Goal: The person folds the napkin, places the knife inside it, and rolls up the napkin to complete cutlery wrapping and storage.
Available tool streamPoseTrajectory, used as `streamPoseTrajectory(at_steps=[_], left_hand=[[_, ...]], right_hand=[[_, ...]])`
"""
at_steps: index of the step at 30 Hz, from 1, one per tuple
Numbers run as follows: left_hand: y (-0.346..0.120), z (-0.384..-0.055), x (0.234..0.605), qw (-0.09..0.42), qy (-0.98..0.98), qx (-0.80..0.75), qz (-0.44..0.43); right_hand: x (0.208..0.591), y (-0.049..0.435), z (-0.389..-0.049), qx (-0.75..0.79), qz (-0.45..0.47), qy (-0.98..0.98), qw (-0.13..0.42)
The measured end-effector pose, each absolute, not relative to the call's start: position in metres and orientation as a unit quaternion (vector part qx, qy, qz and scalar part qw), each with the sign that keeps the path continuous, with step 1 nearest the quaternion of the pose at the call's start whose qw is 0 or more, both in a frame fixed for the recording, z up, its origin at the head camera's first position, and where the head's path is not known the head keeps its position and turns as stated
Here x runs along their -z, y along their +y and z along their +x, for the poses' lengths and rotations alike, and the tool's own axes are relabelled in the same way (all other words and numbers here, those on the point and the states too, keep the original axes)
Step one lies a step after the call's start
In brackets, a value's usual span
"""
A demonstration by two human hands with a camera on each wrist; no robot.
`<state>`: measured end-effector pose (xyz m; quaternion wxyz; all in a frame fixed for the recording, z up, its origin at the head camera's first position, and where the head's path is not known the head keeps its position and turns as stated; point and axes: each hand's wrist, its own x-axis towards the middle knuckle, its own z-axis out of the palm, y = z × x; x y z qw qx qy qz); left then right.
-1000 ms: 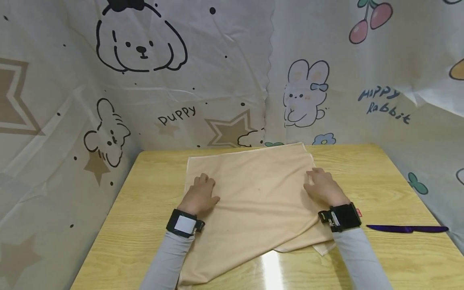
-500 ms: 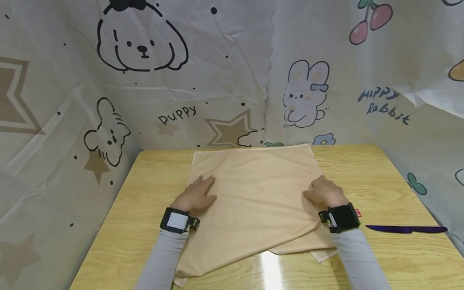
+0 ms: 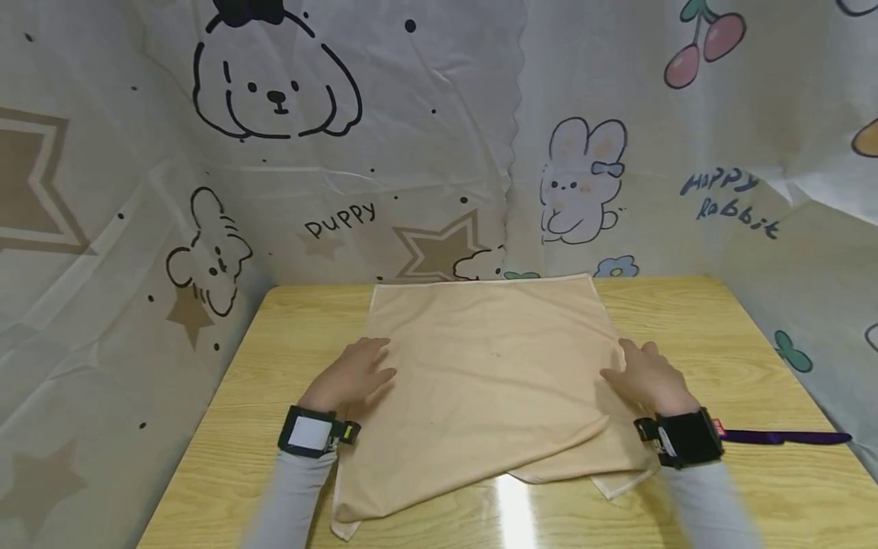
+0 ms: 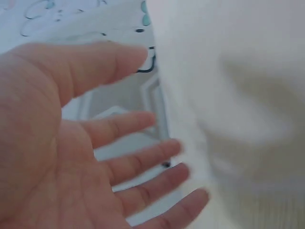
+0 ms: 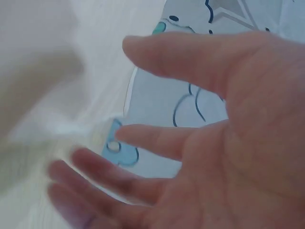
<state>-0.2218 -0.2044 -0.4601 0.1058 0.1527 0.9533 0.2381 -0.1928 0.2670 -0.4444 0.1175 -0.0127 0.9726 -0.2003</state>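
A peach-coloured cloth (image 3: 480,381) with a pale hem lies spread on the wooden table, its front part folded at a slant. Light wrinkles cross its middle, and two corners poke out from under the front fold. My left hand (image 3: 350,374) is at the cloth's left edge, fingers extended and holding nothing; the left wrist view shows that palm (image 4: 43,157) with spread fingers beside the pale cloth. At the right edge is my right hand (image 3: 648,374), its thumb and fingers apart. Nothing lies in the right palm (image 5: 248,157) in its wrist view.
A dark purple knife (image 3: 789,437) lies on the table (image 3: 226,427) at the right, partly hidden behind the right wrist strap. Printed fabric sheets (image 3: 439,137) with cartoon animals rise at the table's back and sides.
Both hands have moved outward to the cloth's sides, and the right fingers have let go of its edge. The cloth's far edge has been drawn straighter and shifted slightly right.
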Motion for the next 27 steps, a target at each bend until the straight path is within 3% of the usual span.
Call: streamPoseTrajectory(at_steps=[3,8,11,17,21,27], left_hand=[[-0.221,-0.195,0.451,0.108,0.956,-0.246,0.118],[-0.241,-0.145,0.453,0.165,0.948,-0.261,0.074],[-0.245,-0.121,0.458,0.185,0.940,-0.278,0.070],[-0.248,-0.089,0.465,0.205,0.908,-0.350,0.104],[-0.249,-0.080,0.468,0.190,0.888,-0.392,0.146],[-0.245,-0.076,0.470,0.157,0.862,-0.461,0.140]], right_hand=[[0.445,0.283,-0.169,0.198,-0.023,0.970,0.137],[0.452,0.299,-0.132,0.195,-0.015,0.963,0.183],[0.458,0.301,-0.115,0.218,-0.006,0.958,0.184],[0.477,0.297,-0.097,0.329,-0.040,0.938,0.103],[0.488,0.294,-0.091,0.424,-0.062,0.903,0.039],[0.491,0.287,-0.091,0.559,-0.097,0.823,0.023]])
